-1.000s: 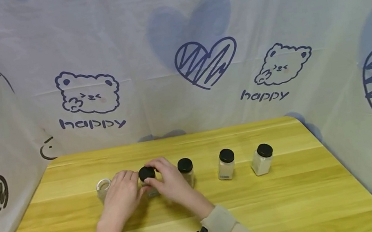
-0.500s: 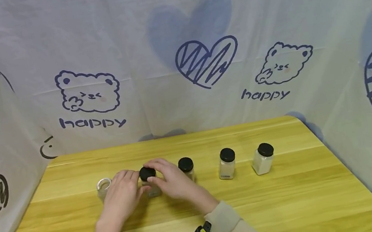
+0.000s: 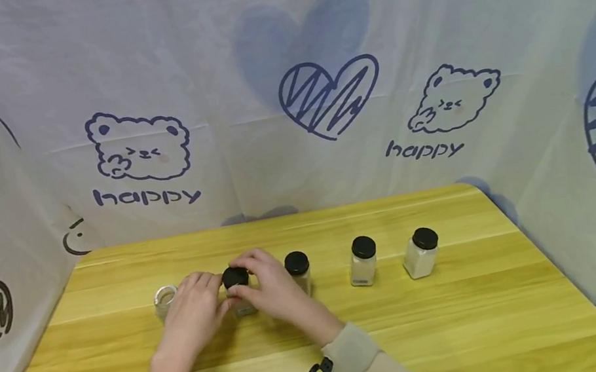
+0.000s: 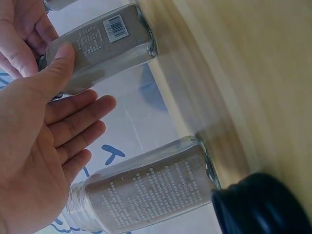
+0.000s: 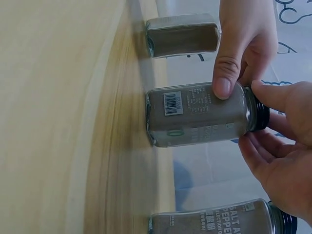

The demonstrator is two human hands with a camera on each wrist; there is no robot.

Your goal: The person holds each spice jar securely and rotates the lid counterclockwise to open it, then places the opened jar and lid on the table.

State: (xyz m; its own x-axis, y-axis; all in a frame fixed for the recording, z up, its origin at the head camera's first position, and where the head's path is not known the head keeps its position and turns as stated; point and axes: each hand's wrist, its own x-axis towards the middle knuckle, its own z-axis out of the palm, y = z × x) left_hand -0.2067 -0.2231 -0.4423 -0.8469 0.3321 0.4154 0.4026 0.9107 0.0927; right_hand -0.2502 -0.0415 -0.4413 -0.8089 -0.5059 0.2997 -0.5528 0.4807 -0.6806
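Observation:
A square glass seasoning jar (image 5: pixel 195 131) with greyish-brown contents and a black lid (image 3: pixel 235 275) stands upright on the table. My left hand (image 3: pixel 194 310) grips its body, the thumb (image 4: pixel 61 61) laid along the glass near the neck and the other fingers partly behind it. From the other side my right hand (image 3: pixel 277 289) pinches the lid between thumb and fingers. Left of the left hand is a lidless jar (image 4: pixel 146 187), its open mouth visible in the head view. A round black lid-like thing (image 4: pixel 263 204) shows close to the left wrist camera.
Three more black-lidded jars stand to the right: one (image 3: pixel 300 272) just behind the right hand, another (image 3: pixel 362 264) farther along, and one with whiter contents (image 3: pixel 421 255) at the end. A printed cloth (image 3: pixel 239 123) hangs behind the wooden table (image 3: pixel 449 332).
Both hands stay at the same jar. The right hand and forearm shift very slightly around the lid; the jars stay where they were.

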